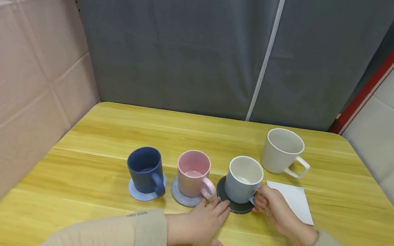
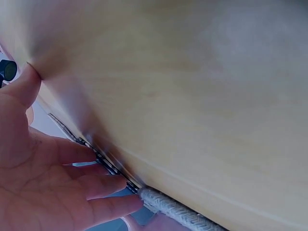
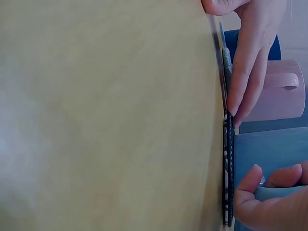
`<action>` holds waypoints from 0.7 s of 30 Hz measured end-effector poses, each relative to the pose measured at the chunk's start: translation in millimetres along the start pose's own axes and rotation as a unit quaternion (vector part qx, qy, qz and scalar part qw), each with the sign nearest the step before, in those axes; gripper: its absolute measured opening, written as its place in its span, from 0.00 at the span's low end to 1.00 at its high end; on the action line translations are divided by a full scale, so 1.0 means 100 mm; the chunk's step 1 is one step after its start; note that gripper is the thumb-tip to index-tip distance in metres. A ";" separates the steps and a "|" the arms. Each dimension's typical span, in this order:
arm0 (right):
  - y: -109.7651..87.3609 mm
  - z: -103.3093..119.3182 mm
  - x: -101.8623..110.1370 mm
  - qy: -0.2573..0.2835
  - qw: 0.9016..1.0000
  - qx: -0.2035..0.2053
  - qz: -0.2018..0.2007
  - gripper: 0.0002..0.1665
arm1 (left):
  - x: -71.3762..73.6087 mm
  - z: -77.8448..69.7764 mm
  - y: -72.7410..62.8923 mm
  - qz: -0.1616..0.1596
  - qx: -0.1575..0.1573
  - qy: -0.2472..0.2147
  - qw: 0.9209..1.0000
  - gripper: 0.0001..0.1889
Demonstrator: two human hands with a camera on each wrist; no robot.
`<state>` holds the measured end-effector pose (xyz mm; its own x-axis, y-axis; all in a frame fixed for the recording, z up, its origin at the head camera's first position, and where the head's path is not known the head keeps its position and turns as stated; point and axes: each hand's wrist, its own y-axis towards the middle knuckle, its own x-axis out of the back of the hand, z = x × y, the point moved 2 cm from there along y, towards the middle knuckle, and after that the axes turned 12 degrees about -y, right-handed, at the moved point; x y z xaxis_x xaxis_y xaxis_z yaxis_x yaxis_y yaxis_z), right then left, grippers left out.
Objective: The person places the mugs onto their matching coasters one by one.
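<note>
My right hand pinches the handle of a light blue mug with a white inside, which stands upright on a round black coaster. In the right wrist view, thumb and fingers close round that handle above the coaster. My left hand lies with fingers spread, its fingertips at the coaster's near left edge. Just behind it is a pink mug on a grey round coaster. The left wrist view shows the left fingers extended along the coaster's edge.
A dark blue mug stands on a pale blue coaster at the left. Behind at the right is a larger white mug, near a white square coaster. A grey curtain hangs beyond the wooden table.
</note>
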<state>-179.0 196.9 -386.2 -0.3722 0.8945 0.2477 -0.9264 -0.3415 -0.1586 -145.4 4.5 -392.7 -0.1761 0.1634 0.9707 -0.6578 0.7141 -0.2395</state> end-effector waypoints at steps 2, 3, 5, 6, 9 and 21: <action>0.00 0.00 0.00 0.000 1.000 -0.001 0.002 0.23 | 0.00 0.00 0.00 0.000 0.001 -0.002 1.000 0.50; 0.00 0.00 0.00 0.000 1.000 -0.001 0.002 0.23 | 0.00 0.00 0.00 0.000 0.000 -0.002 1.000 0.50; 0.00 -0.01 0.00 -0.001 1.000 -0.001 0.004 0.23 | 0.00 0.00 0.00 0.000 0.000 -0.003 1.000 0.50; 0.00 -0.01 0.00 -0.001 1.000 -0.001 0.004 0.23 | 0.00 0.00 0.00 0.000 -0.001 -0.002 1.000 0.50; -0.01 -0.01 -0.01 0.001 1.000 0.000 0.004 0.23 | 0.00 0.00 0.00 0.001 -0.002 -0.003 1.000 0.50; 0.00 -0.01 -0.04 0.018 1.000 0.010 0.000 0.23 | 0.00 0.00 0.01 -0.009 -0.004 0.019 1.000 0.50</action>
<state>-178.0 193.7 -387.8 -0.3702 0.9042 0.2131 -0.9275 -0.3468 -0.1398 -146.0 5.3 -392.5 -0.1366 0.1765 0.9748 -0.6550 0.7221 -0.2225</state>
